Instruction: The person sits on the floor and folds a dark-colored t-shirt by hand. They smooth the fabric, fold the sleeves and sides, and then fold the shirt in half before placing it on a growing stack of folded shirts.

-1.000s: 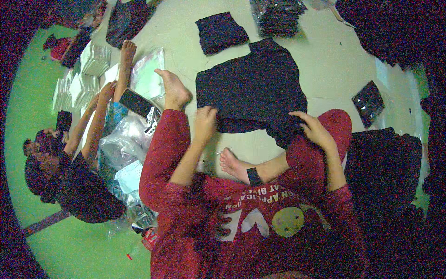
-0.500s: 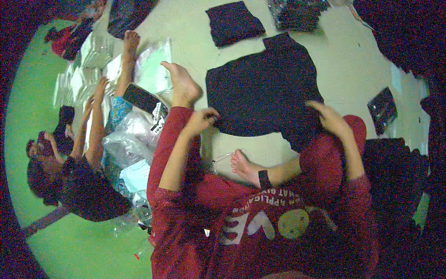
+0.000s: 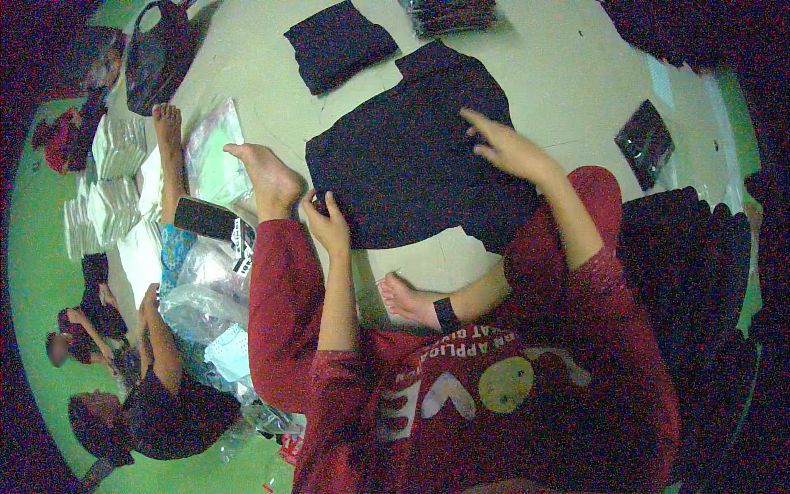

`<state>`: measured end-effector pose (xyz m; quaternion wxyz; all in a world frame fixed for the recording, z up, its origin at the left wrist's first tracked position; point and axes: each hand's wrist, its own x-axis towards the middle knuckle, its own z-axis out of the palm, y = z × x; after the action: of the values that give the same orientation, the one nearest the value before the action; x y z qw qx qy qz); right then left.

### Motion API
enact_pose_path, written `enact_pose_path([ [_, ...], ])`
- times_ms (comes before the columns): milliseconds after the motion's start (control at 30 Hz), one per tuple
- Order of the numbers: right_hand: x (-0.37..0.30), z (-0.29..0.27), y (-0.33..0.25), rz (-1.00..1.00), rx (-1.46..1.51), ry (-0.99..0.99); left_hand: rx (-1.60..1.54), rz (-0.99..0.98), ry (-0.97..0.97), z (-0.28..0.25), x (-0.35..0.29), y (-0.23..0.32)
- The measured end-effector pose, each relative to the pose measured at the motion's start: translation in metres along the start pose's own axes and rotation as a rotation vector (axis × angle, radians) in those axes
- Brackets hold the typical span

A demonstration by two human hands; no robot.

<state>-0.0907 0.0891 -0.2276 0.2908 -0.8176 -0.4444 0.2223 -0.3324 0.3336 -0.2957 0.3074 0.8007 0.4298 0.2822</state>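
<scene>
A black garment lies spread out in front of me, with a narrower part at its far end. My left hand rests at the garment's left edge, thumb and fingers apart. Over its right side reaches my right hand, fingers stretched out and thumb spread, open above the cloth; whether it touches the fabric I cannot tell. The garment's near right corner runs toward my bent knee. Beyond it lies a folded black garment.
Clear plastic bags and a phone lie left of my leg, near another person. White stacks stand farther left. A dark packaged item and a black cloth pile are at right. A dark bag sits far left.
My right hand has moved up and left over the garment from its right edge. My left hand's fingers have spread at the left edge. The whole view has shifted.
</scene>
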Motion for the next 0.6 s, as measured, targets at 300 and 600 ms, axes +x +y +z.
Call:
enact_pose_path([
  [300,-0.023,0.011,0.043,0.120,-0.120,-0.119,0.602,0.103,0.215,0.004,0.004,0.022],
  [600,-0.027,0.004,0.049,0.042,-0.200,-0.133,0.224,0.665,-0.438,0.120,-0.019,0.145],
])
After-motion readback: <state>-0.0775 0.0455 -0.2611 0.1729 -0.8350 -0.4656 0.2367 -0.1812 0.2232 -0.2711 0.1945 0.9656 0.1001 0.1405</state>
